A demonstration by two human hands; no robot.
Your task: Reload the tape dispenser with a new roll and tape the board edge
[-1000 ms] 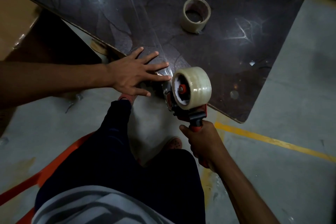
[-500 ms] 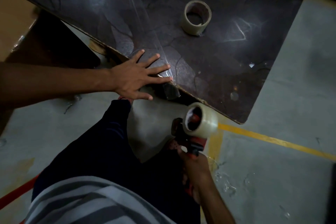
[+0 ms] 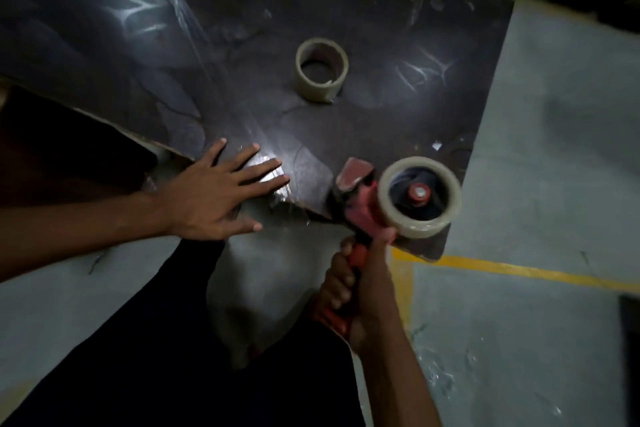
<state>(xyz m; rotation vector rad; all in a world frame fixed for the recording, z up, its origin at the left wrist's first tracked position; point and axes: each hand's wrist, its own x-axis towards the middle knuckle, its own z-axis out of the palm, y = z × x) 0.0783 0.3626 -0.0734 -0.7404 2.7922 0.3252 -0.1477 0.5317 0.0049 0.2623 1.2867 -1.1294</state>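
Observation:
A dark board (image 3: 398, 135) lies flat before me, its near edge running from left down to the right corner. My left hand (image 3: 214, 198) rests flat with fingers spread on the board's near edge, over shiny clear tape (image 3: 266, 170). My right hand (image 3: 356, 291) grips the handle of a red tape dispenser (image 3: 360, 198) loaded with a full clear roll (image 3: 420, 198). The dispenser's head sits at the board edge, right of my left hand. A nearly spent tape roll (image 3: 321, 69) stands on the board farther back.
Grey concrete floor (image 3: 554, 149) with a yellow painted line (image 3: 519, 270) lies to the right. My dark trouser legs (image 3: 173, 340) fill the lower left. A dark recess (image 3: 62, 156) sits under the board at left.
My right hand brought the dispenser back up from below the board to its near edge, right of the taped spot. My left hand stayed flat on the edge.

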